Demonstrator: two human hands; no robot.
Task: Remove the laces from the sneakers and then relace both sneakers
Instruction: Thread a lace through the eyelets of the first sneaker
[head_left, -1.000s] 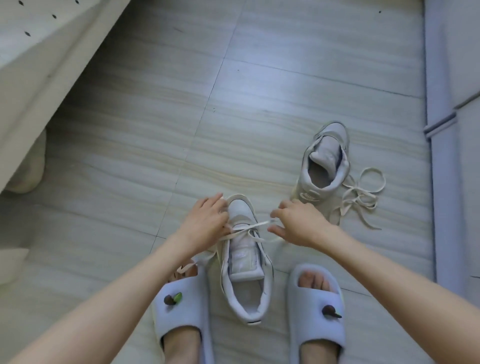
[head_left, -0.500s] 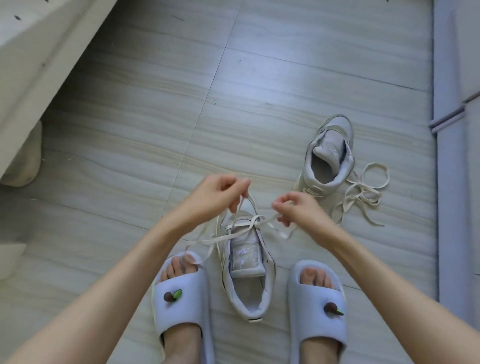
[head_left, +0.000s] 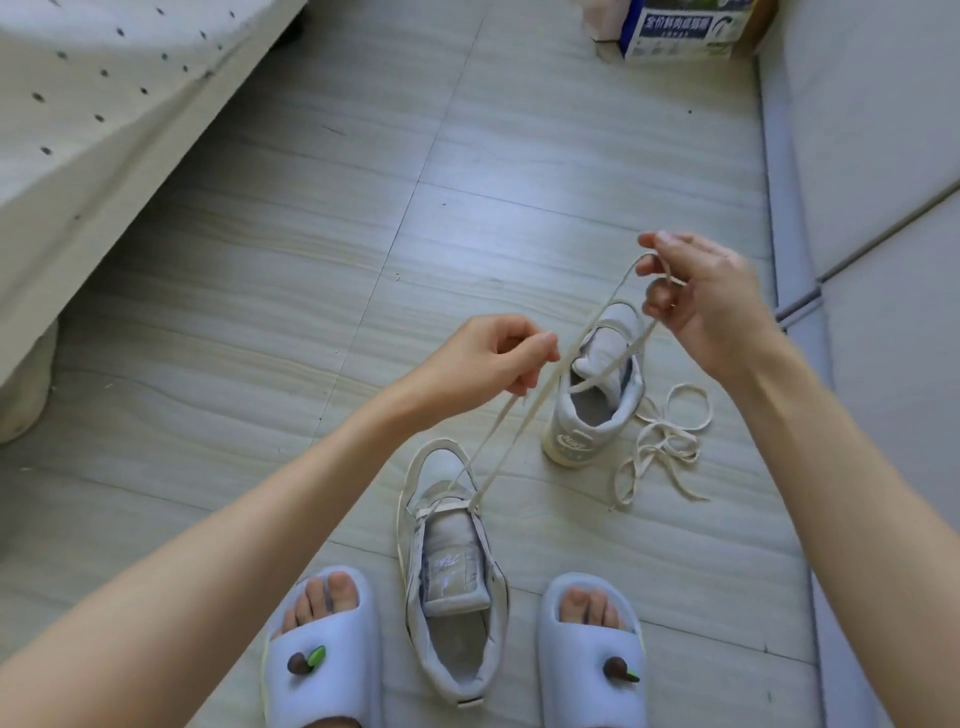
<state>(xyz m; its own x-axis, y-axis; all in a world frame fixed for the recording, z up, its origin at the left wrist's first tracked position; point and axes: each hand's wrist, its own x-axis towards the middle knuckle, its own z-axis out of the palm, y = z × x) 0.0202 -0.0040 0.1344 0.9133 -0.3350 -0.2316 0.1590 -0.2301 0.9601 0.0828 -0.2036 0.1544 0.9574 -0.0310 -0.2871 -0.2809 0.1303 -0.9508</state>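
2 pale blue foam slides (head_left: 322, 654) on grey wood-grain floor tiles (head_left: 545, 156); a white dotted mattress (head_left: 93, 88) far left; a blue-and-white printed carton (head_left: 680, 28) at top.

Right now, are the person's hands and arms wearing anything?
No. The left hand and right hand are bare: no gloves, no rings or watch that I can see. Both forearms are uncovered, with no sleeves in view.
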